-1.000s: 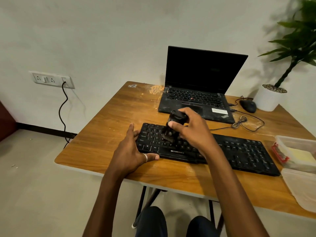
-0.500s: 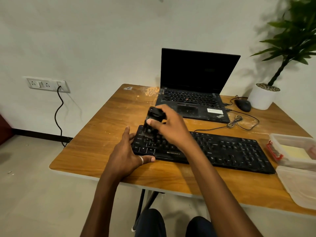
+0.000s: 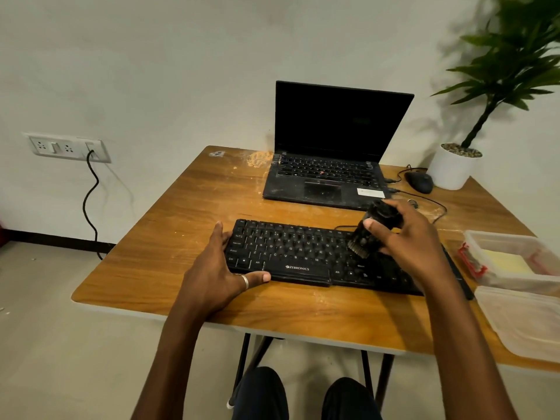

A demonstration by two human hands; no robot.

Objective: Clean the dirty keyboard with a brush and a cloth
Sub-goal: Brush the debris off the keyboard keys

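A black keyboard (image 3: 297, 253) lies across the front of the wooden table (image 3: 188, 207). My left hand (image 3: 218, 271) holds its left end, fingers along the left edge and thumb on the front edge. My right hand (image 3: 406, 237) grips a black brush (image 3: 368, 234) over the keyboard's right half, bristles down on the keys. A yellow cloth (image 3: 506, 262) lies inside a clear plastic box (image 3: 497, 237) at the right edge of the table.
An open dusty laptop (image 3: 327, 165) stands behind the keyboard. A black mouse (image 3: 419, 181) with its cable and a white plant pot (image 3: 453, 169) sit at the back right. The box's lid (image 3: 524, 319) lies at the front right. Sawdust-like dirt marks the table.
My right hand has carried the brush from the keyboard's left end across to its right half. My left hand has stayed at the left end.
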